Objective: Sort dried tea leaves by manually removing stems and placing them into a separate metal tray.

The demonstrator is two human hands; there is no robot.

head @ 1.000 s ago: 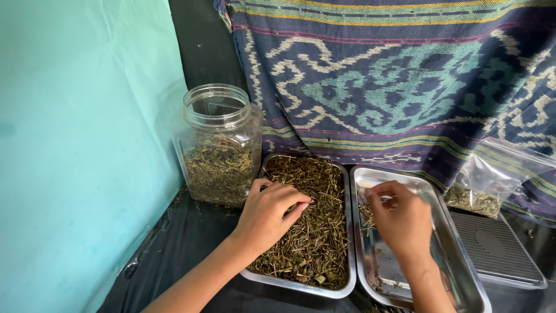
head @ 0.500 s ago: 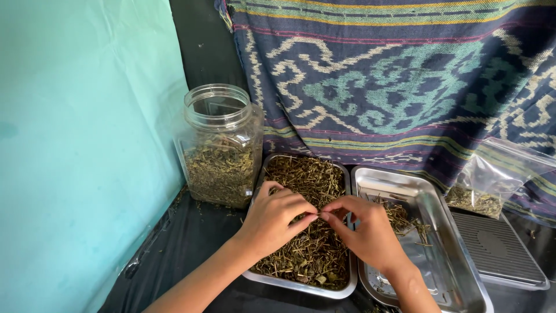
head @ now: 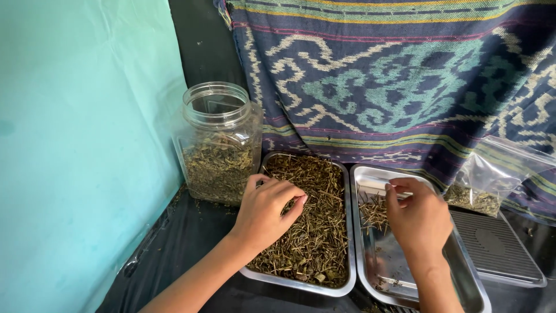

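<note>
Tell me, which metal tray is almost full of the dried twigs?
The left tray, under the left hand, is heaped with dried twigs. The right tray, under the right hand, has only a few and mostly bare metal.

Left hand (head: 267, 210) rests, fingers curled, on dried stems in the centre steel tray (head: 301, 284); right hand (head: 418, 217) pinches over the neighbouring tray (head: 463, 278); open plastic jar (head: 219, 142) upper left.
</note>
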